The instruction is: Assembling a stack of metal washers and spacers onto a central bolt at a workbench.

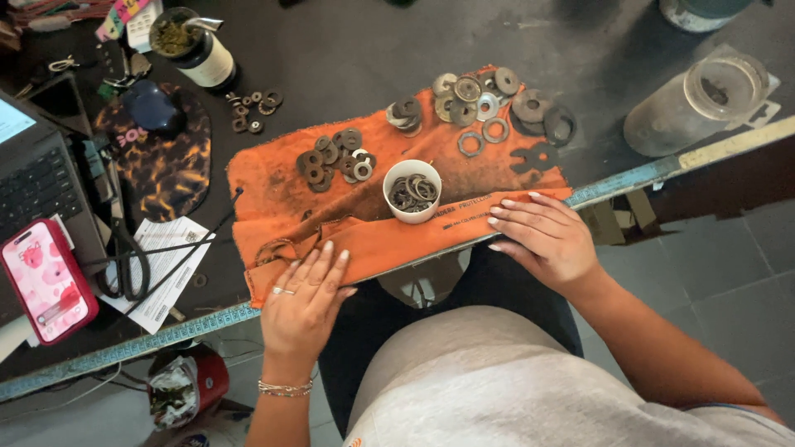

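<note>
Both hands rest flat on an orange cloth (364,219) spread over the near edge of a dark bench (364,50).

The left hand (306,302) lies palm down on the cloth's near left corner, fingers spread, its grip open and holding nothing; a ring and a bracelet show on it. The right hand (542,236) presses the cloth's near right edge, fingers straight, grip likewise open and empty. Between the hands, farther in, a white cup (411,190) stands upright on the cloth with washers inside. More washers (335,160) lie in loose heaps on the cloth behind the cup, and a second heap (489,99) sits at its far right corner. A pink phone (45,281) lies well to the left, beside a laptop (37,178).
</note>
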